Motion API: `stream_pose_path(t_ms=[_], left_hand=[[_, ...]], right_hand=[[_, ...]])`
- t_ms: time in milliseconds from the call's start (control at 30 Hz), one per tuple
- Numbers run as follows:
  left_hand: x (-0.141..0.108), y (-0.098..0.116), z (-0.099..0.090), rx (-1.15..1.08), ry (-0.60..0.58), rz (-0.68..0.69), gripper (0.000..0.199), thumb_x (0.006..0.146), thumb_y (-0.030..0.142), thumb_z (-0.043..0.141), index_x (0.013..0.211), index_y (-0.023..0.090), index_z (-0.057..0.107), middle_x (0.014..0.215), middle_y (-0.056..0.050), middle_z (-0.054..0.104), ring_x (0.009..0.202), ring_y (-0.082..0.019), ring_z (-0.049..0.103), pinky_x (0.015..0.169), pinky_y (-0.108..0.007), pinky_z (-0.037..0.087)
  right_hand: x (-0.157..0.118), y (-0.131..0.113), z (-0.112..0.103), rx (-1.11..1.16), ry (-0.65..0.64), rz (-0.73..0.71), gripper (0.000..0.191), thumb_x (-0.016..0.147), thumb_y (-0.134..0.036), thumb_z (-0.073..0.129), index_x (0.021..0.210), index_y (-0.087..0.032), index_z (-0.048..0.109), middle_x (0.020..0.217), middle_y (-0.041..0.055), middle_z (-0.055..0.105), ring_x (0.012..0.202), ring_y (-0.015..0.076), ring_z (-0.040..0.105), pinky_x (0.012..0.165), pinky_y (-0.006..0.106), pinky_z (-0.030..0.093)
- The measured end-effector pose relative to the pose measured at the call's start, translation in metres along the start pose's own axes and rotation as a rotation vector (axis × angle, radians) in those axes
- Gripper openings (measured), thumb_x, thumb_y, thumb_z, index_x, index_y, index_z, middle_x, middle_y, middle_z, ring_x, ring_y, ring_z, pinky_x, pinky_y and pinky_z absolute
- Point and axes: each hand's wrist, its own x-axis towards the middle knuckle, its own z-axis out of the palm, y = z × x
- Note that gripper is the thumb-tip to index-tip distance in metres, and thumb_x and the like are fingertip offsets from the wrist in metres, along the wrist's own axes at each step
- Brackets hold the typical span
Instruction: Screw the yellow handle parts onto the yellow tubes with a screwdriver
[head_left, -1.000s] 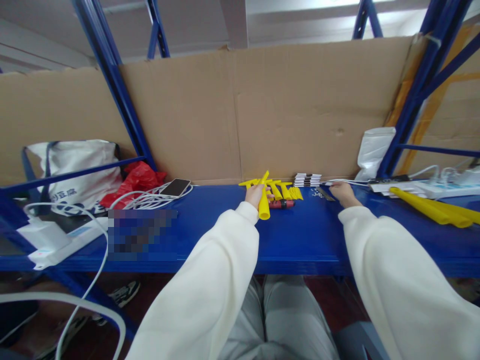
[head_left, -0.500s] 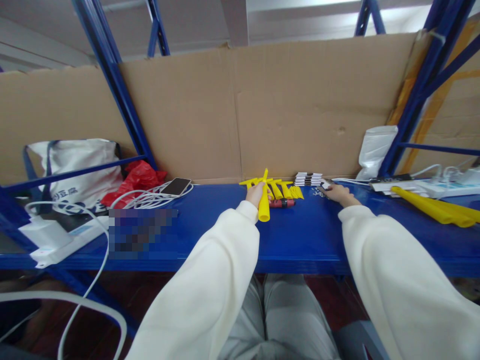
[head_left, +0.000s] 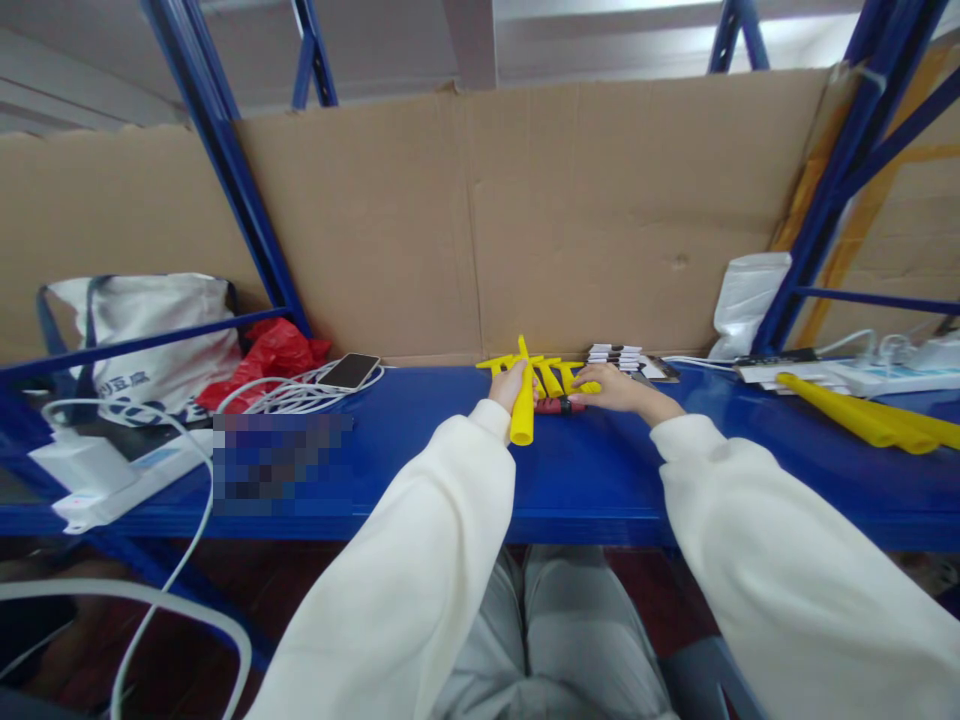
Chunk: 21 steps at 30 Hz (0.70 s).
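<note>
My left hand [head_left: 508, 386] is wrapped round a yellow cone-shaped tube [head_left: 523, 415], its open wide end facing me. Just to the right, the fingers of my right hand [head_left: 613, 387] are closed at a small yellow piece [head_left: 589, 387]. Several yellow T-shaped parts [head_left: 550, 380] lie in a row behind and between my hands. A red and black tool [head_left: 559, 405] rests on the blue table in front of them. Behind my right hand sits a stack of small white pieces with black bands [head_left: 616, 356].
On the left are a white bag [head_left: 161, 330], red plastic [head_left: 274, 360], a phone [head_left: 350, 372], coiled cables and a power strip [head_left: 135, 490]. Yellow cones [head_left: 847, 410] and another power strip [head_left: 892, 377] lie right. Cardboard [head_left: 600, 210] stands behind the table [head_left: 442, 480].
My right hand has moved left, from the small bits beside the white stack to the small yellow pieces. My left hand still holds the yellow tube in nearly the same place.
</note>
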Motion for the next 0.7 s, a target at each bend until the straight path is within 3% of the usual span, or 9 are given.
stream_pose_path(t_ms=[200, 333, 567, 700], left_hand=[[0.001, 0.000, -0.002, -0.030, -0.021, -0.013, 0.031, 0.102, 0.029, 0.051, 0.075, 0.017, 0.060, 0.044, 0.003, 0.050, 0.032, -0.009, 0.042, 0.036, -0.019, 0.033], [0.005, -0.002, -0.002, -0.059, -0.021, -0.024, 0.024, 0.101, 0.029, 0.055, 0.082, 0.016, 0.063, 0.045, 0.004, 0.049, 0.031, -0.009, 0.041, 0.035, -0.020, 0.033], [-0.001, 0.002, -0.001, -0.061, -0.020, -0.032, 0.026, 0.102, 0.026, 0.050, 0.080, 0.016, 0.062, 0.046, 0.003, 0.049, 0.032, -0.009, 0.041, 0.036, -0.020, 0.033], [-0.004, 0.002, -0.001, -0.060, -0.024, -0.036, 0.030, 0.104, 0.025, 0.048, 0.077, 0.017, 0.058, 0.046, 0.003, 0.049, 0.032, -0.008, 0.041, 0.037, -0.018, 0.033]], right_hand=[[-0.004, -0.002, 0.000, 0.049, -0.077, 0.032, 0.044, 0.072, -0.046, 0.085, 0.111, -0.026, 0.083, 0.134, 0.0124, 0.070, 0.133, 0.0394, 0.057, 0.116, 0.052, 0.041], [-0.003, -0.002, -0.001, 0.091, -0.107, 0.015, 0.032, 0.072, -0.038, 0.084, 0.102, -0.027, 0.084, 0.129, 0.0109, 0.071, 0.132, 0.0380, 0.057, 0.116, 0.051, 0.040], [-0.006, -0.014, -0.013, 0.250, -0.145, 0.004, 0.015, 0.072, -0.030, 0.081, 0.083, -0.020, 0.080, 0.103, 0.0098, 0.076, 0.105, 0.0293, 0.069, 0.102, 0.041, 0.050], [-0.011, -0.020, -0.027, 0.413, -0.079, 0.142, 0.022, 0.074, -0.039, 0.080, 0.083, -0.021, 0.074, 0.091, 0.0057, 0.076, 0.090, 0.0242, 0.070, 0.089, 0.037, 0.055]])
